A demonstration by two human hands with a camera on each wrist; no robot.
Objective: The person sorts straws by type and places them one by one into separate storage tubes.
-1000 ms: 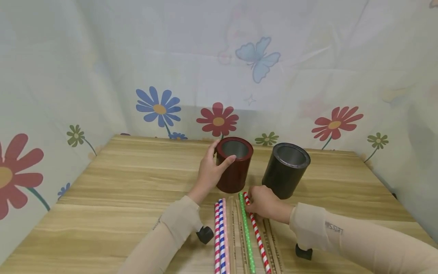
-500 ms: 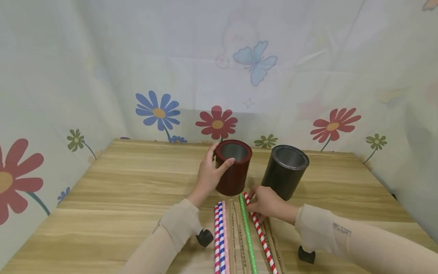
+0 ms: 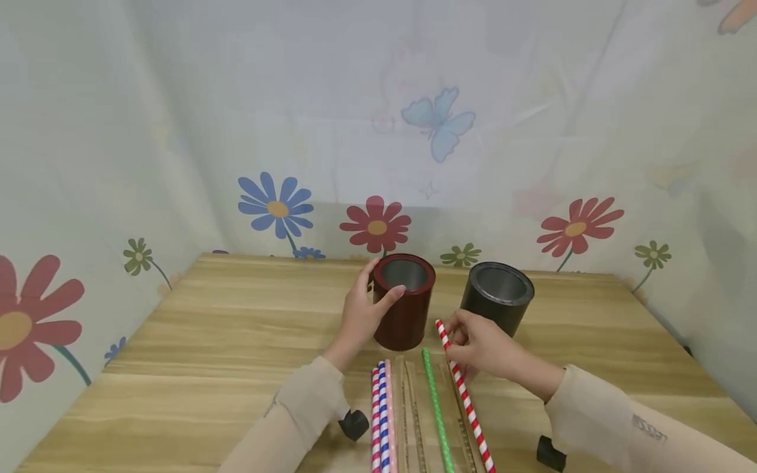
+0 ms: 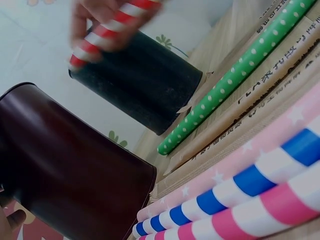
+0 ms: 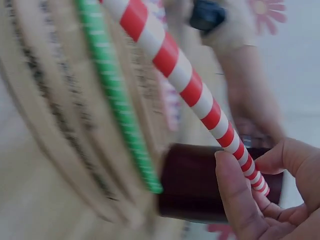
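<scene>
My right hand (image 3: 487,345) pinches a red-and-white striped paper straw (image 3: 467,401) near its far end, with that end raised off the table. In the right wrist view, the thumb and fingers close round the striped straw (image 5: 192,92). My left hand (image 3: 357,318) holds a dark red can (image 3: 405,322), its thumb over the front rim and its fingers round the left side. Left of the held straw lie a green dotted straw (image 3: 436,401), a pink starred straw (image 3: 390,414), a blue-striped straw (image 3: 383,407) and a pink-striped straw (image 3: 375,420). Several printed brown paper strips (image 3: 418,427) lie among them.
A black can (image 3: 503,299) stands behind my right hand, right of the red can; both are open-topped. The wooden table (image 3: 248,315) ends at a flower-printed cloth (image 3: 284,118). Black wrist mounts (image 3: 353,425) hang under both cuffs.
My right hand has lifted the far end of the red-striped straw and moved it right, away from the green straw. My left hand keeps its hold on the red can. The head view tilts up slightly.
</scene>
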